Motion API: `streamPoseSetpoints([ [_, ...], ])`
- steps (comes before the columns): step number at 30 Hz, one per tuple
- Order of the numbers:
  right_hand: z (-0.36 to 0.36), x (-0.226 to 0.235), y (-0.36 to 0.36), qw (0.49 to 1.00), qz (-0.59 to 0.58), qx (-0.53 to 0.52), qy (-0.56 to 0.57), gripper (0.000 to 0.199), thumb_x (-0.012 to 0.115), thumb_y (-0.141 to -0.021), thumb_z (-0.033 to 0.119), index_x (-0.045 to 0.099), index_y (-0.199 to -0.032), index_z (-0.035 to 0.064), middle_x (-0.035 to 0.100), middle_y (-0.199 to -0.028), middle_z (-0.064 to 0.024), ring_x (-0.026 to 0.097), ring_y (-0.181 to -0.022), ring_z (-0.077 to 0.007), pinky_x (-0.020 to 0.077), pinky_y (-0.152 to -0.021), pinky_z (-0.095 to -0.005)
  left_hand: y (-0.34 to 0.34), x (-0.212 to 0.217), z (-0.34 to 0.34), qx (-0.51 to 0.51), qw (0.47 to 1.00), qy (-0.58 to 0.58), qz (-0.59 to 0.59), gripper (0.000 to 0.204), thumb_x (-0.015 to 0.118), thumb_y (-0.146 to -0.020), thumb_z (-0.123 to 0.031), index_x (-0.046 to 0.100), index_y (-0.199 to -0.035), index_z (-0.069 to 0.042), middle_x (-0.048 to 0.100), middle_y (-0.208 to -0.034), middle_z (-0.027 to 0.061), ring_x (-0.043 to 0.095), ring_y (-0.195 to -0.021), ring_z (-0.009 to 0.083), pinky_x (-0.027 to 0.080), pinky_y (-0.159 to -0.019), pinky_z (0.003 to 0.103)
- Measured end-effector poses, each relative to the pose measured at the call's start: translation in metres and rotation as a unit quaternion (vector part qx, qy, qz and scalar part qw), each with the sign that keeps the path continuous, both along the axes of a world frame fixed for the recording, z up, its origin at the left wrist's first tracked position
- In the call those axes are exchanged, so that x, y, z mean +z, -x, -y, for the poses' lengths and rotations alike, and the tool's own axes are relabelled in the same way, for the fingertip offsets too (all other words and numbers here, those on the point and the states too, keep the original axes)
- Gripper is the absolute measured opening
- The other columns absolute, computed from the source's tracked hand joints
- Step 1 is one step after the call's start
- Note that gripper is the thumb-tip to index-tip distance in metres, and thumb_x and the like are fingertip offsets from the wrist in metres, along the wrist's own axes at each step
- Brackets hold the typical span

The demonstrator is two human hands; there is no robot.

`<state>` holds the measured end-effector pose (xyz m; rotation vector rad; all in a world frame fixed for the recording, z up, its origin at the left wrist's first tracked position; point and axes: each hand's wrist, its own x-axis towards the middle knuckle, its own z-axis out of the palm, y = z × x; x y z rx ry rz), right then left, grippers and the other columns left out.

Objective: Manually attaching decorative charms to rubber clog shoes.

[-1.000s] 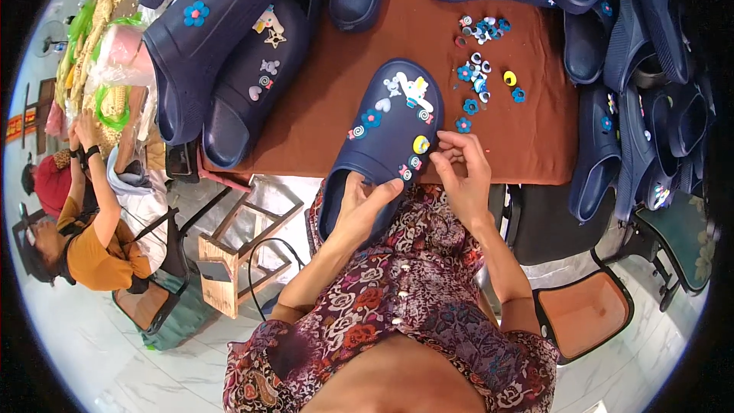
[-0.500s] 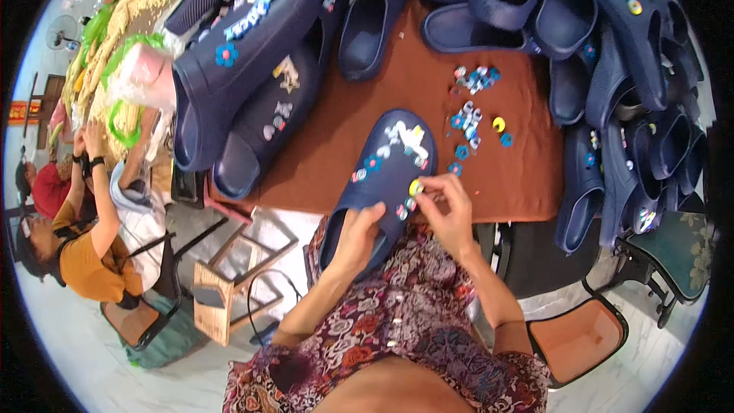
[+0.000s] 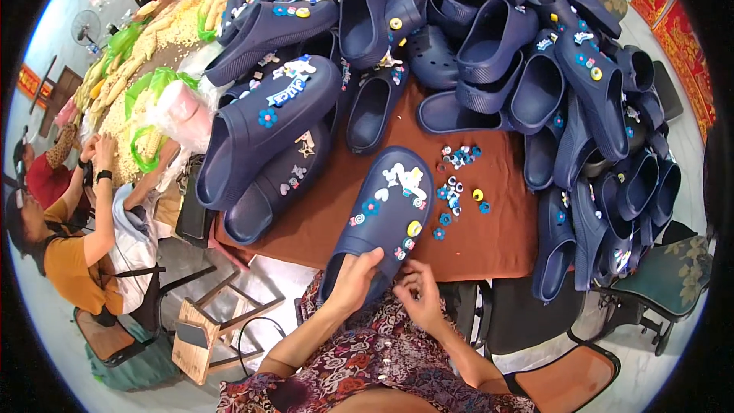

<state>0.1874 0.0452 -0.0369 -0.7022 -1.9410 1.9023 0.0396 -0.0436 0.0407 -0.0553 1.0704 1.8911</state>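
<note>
A navy clog (image 3: 382, 214) lies toe-away at the table's front edge, tilted to the right. My left hand (image 3: 355, 279) grips it, fingers in the foot opening and thumb on top. White character charms, blue flowers and a round yellow charm (image 3: 414, 228) sit on its upper. Beside the clog's right rim is my right hand (image 3: 420, 294), its fingers loosely bent and apart, with nothing visible in them. Loose charms (image 3: 456, 193), mostly blue and white, are scattered on the brown cloth (image 3: 497, 237) to the right of the clog.
Navy clogs (image 3: 497, 38) are heaped along the back and right of the table, and decorated ones (image 3: 271, 118) stand at left. Chairs (image 3: 569, 367) and a wooden stool (image 3: 191, 340) stand below. A person in an orange top (image 3: 76, 260) works at left beside piled corn.
The yellow charm my right hand was holding now sits on the clog, and that hand has drawn back toward me. The view has tilted up, showing more clogs at the back.
</note>
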Motion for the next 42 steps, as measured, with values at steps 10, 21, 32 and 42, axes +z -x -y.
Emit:
streamPoseSetpoints([
  [10, 0.013, 0.012, 0.042, 0.998, -0.046, 0.04, 0.035, 0.066, 0.067, -0.088, 0.009, 0.023, -0.135, -0.0059, 0.062, -0.106, -0.0189, 0.064, -0.094, -0.0203, 0.0536, -0.078, -0.0329, 0.036, 0.018, -0.037, -0.072, 0.991, -0.042, -0.106, 0.051, 0.053, -0.094, -0.012, 0.036, -0.14, 0.001, 0.051, -0.134, 0.0099, 0.052, -0.119, 0.0201, 0.042, -0.1, 0.036],
  [21, -0.031, -0.008, 0.151, 0.997, -0.052, 0.049, -0.018, 0.068, 0.064, -0.09, 0.019, 0.024, -0.139, -0.008, 0.058, -0.115, -0.0257, 0.067, -0.09, -0.03, 0.0542, -0.075, -0.0376, 0.131, -0.004, -0.065, 0.005, 0.978, -0.038, -0.206, 0.041, 0.053, -0.093, -0.016, 0.045, -0.13, 0.0, 0.058, -0.123, 0.0097, 0.058, -0.11, 0.0177, 0.046, -0.095, 0.034],
  [32, -0.05, 0.002, 0.149, 0.949, 0.09, 0.096, -0.287, 0.073, 0.063, -0.088, 0.021, 0.024, -0.143, -0.0066, 0.055, -0.118, -0.0245, 0.067, -0.09, -0.03, 0.0525, -0.078, -0.04, 0.088, -0.037, -0.044, 0.058, 0.926, 0.037, -0.372, 0.06, 0.052, -0.089, 0.001, 0.03, -0.144, -0.003, 0.048, -0.136, 0.0204, 0.051, -0.123, 0.0278, 0.043, -0.101, 0.037],
  [42, -0.101, 0.03, 0.114, 0.964, -0.006, -0.075, -0.255, 0.021, 0.062, -0.088, 0.009, 0.058, -0.107, 0.0016, 0.057, -0.097, -0.0121, 0.062, -0.081, -0.0219, 0.052, -0.069, -0.0317, 0.063, -0.003, -0.066, 0.051, 0.872, 0.007, -0.486, 0.043, 0.053, -0.087, 0.007, 0.048, -0.129, 0.002, 0.054, -0.124, 0.013, 0.057, -0.113, 0.0224, 0.048, -0.095, 0.033],
])
